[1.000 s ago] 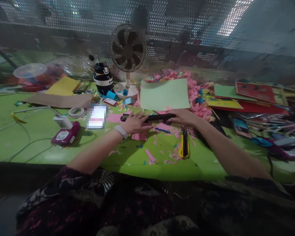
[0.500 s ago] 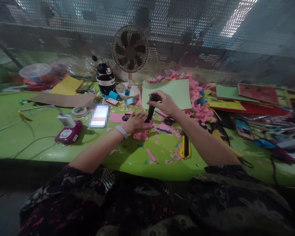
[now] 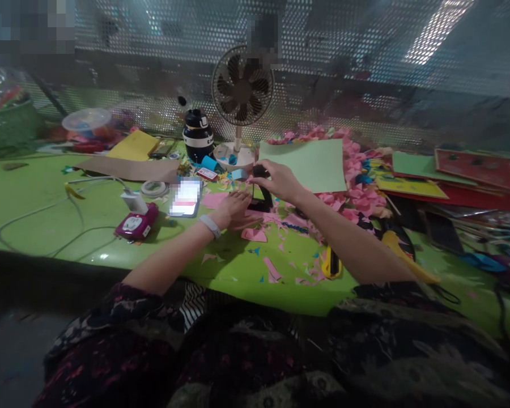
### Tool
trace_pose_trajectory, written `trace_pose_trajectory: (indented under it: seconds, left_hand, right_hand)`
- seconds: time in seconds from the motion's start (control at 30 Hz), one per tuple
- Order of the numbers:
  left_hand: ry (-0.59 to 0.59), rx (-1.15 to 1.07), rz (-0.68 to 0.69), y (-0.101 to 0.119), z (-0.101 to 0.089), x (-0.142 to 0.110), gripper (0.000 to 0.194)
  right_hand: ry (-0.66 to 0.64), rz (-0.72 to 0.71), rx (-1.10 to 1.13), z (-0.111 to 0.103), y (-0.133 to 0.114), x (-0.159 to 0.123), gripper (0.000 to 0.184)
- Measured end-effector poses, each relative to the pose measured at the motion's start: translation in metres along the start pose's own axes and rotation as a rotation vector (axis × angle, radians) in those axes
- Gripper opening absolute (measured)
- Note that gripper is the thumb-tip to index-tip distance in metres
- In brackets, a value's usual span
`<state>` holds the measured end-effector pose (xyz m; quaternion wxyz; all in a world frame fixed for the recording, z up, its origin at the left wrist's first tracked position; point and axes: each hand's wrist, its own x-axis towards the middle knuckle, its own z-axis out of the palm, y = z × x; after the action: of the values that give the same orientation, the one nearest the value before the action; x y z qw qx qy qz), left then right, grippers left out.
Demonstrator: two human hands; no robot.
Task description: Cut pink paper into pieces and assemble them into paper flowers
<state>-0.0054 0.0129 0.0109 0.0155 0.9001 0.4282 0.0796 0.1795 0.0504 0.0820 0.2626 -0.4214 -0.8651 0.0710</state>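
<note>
My left hand (image 3: 233, 208) lies with its fingers stretched out over pink paper (image 3: 215, 199) on the green table. Close beside its fingertips stands a black tool (image 3: 263, 199), with a gap through which the green table shows. My right hand (image 3: 276, 180) is closed around the top of this tool from above. Its exact kind is not clear, and part of it is hidden by my hands. Pink paper scraps (image 3: 254, 234) lie in front of my left hand. A yellow-and-black cutter (image 3: 332, 263) rests under my right forearm.
Behind my hands stand a fan (image 3: 243, 85) and a black bottle (image 3: 198, 136). A light-green sheet (image 3: 310, 164) leans against a pile of pink pieces (image 3: 357, 170). A lit phone (image 3: 187, 197) and a purple adapter (image 3: 136, 222) with cables lie left; coloured card (image 3: 476, 169) is stacked right.
The view has swung a little to the left. The black tool, upright before, now shows a wider side with a gap in it; my left hand stays on the pink paper.
</note>
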Motion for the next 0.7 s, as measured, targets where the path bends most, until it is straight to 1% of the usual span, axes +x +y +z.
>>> trace_pose_trajectory:
  seconds: [0.03, 0.1, 0.2, 0.3, 0.4, 0.47, 0.57, 0.63, 0.7]
  left_hand:
    - [-0.01, -0.006, -0.008, -0.001, 0.001, 0.0, 0.08]
    - [0.009, -0.028, -0.008, -0.002, 0.001, 0.0, 0.078]
    - [0.071, -0.091, -0.021, -0.005, -0.001, -0.003, 0.065]
    - [0.136, -0.134, -0.063, -0.008, -0.003, -0.007, 0.053]
    - [0.185, -0.147, -0.091, -0.01, 0.0, -0.01, 0.051]
    - [0.176, -0.163, -0.088, -0.012, 0.003, -0.011, 0.05]
    - [0.174, -0.229, -0.073, -0.018, 0.006, -0.013, 0.047]
    - [0.209, -0.319, -0.071, -0.023, 0.005, -0.016, 0.047]
    - [0.27, -0.445, -0.114, -0.03, 0.0, -0.019, 0.047]
  right_hand:
    - [-0.015, 0.006, -0.013, 0.001, -0.002, 0.002, 0.038]
    - [-0.058, 0.014, -0.051, 0.003, -0.007, 0.005, 0.038]
    - [-0.136, 0.021, -0.141, 0.008, -0.017, 0.01, 0.037]
    - [-0.204, 0.025, -0.237, 0.013, -0.029, 0.014, 0.036]
    - [-0.279, 0.024, -0.316, 0.02, -0.038, 0.015, 0.034]
    - [-0.315, 0.024, -0.346, 0.023, -0.042, 0.016, 0.033]
    - [-0.33, 0.022, -0.344, 0.025, -0.042, 0.016, 0.032]
    - [-0.319, 0.023, -0.317, 0.026, -0.04, 0.017, 0.031]
    - [-0.297, 0.031, -0.281, 0.028, -0.036, 0.018, 0.033]
